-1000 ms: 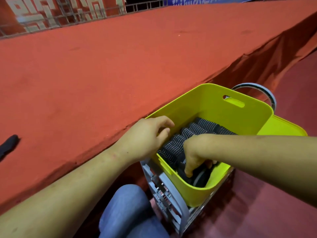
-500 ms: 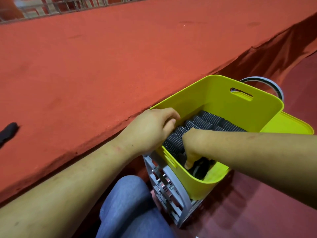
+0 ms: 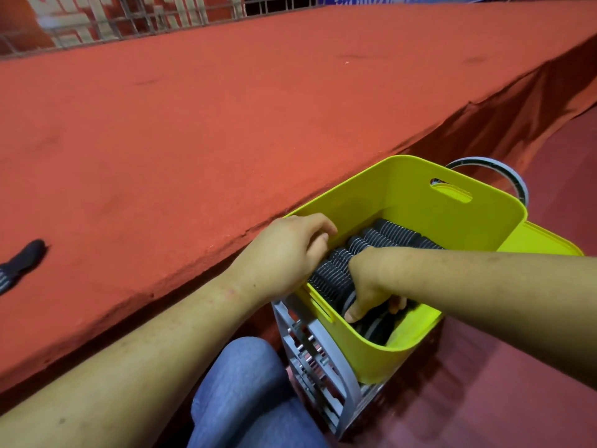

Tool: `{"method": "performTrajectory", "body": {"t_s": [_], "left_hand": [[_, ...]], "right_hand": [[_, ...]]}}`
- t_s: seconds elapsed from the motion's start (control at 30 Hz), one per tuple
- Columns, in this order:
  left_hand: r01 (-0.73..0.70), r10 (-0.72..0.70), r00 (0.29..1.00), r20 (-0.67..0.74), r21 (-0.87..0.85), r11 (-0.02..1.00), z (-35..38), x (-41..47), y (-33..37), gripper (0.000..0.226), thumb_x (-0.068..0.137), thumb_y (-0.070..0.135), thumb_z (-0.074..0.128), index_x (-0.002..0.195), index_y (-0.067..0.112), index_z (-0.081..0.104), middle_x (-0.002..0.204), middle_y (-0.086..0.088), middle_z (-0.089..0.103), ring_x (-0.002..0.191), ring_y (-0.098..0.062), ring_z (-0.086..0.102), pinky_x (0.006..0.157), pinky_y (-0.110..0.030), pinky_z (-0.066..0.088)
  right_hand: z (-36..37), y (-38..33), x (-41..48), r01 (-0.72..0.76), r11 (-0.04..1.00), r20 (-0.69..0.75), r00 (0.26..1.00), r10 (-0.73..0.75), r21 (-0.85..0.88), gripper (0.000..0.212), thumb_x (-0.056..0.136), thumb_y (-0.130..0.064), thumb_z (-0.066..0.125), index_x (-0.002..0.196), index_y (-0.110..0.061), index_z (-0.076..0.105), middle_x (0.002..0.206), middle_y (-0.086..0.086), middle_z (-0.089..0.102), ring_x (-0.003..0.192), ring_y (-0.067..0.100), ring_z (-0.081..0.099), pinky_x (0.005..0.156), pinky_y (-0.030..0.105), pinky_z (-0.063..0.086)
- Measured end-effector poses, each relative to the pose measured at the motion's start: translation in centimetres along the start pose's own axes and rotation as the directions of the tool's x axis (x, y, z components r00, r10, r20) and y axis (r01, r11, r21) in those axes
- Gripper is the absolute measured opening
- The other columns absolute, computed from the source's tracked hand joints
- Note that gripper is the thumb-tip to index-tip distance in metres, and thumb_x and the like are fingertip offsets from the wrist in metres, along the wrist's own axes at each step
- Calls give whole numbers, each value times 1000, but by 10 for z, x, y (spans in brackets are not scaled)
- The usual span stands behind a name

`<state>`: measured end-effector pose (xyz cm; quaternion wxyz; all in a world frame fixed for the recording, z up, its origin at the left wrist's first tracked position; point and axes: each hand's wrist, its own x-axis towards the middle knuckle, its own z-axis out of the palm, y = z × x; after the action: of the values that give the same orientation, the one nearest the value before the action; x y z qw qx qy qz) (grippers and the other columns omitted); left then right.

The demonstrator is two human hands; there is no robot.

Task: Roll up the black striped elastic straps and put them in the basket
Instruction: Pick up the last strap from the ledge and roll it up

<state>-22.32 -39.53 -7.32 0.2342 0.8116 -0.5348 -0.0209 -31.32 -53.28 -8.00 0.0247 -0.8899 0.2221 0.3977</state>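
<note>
Rolled straps (image 3: 381,240), black with pale ribs, line the yellow basket (image 3: 416,195) beside the worktop's (image 3: 226,124) near edge. The right hand (image 3: 371,286) pinches a roll (image 3: 376,329), mostly hidden beneath it. The left hand (image 3: 284,253) curls over the rim; its grip cannot be told.

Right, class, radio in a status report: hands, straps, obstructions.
Left hand curled at basket rim, against rolled row. Right hand pinching a roll inside basket. One strap loose on table. Nothing blocking.

We see rolled straps (image 3: 392,236) in the basket (image 3: 416,189), a rack (image 3: 323,360) under it, the table (image 3: 226,124) and a loose strap (image 3: 19,265) to its left.
</note>
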Motion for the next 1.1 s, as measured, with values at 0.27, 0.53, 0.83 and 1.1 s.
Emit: {"method": "performTrajectory", "body": {"t_s": [0.27,0.53,0.83,1.1], "left_hand": [[-40,27,980,-197,-64,997,-15,-15,-7,19,101,24,60,118,24,68,111,14,69,109,-5,59,95,-21,43],[28,-53,928,-369,-72,997,-62,-72,-35,15,96,13,65,106,23,71,102,15,70,100,-3,62,92,-18,44],[258,-253,869,-425,-45,965,-120,-177,-99,20,97,19,64,112,32,68,104,23,67,106,2,60,95,-14,42],[479,-446,730,-518,-77,874,-154,-301,-165,25,92,15,69,112,30,69,101,23,68,102,4,61,94,-11,42]], "right_hand": [[-43,28,-26,161,917,-293,955,-51,365,50,97,-52,69,91,-2,68,60,7,75,54,21,73,71,33,65],[-67,-18,-60,564,695,-714,693,-105,446,35,97,-39,67,72,-16,60,52,6,64,44,17,59,44,21,42],[-74,-152,-77,820,304,-769,565,-299,485,30,102,-26,66,77,-10,59,50,1,54,44,20,53,40,25,41],[-44,-288,-70,847,182,-744,527,-411,500,29,102,-27,67,77,-13,60,49,6,59,43,19,53,46,27,46]]}}
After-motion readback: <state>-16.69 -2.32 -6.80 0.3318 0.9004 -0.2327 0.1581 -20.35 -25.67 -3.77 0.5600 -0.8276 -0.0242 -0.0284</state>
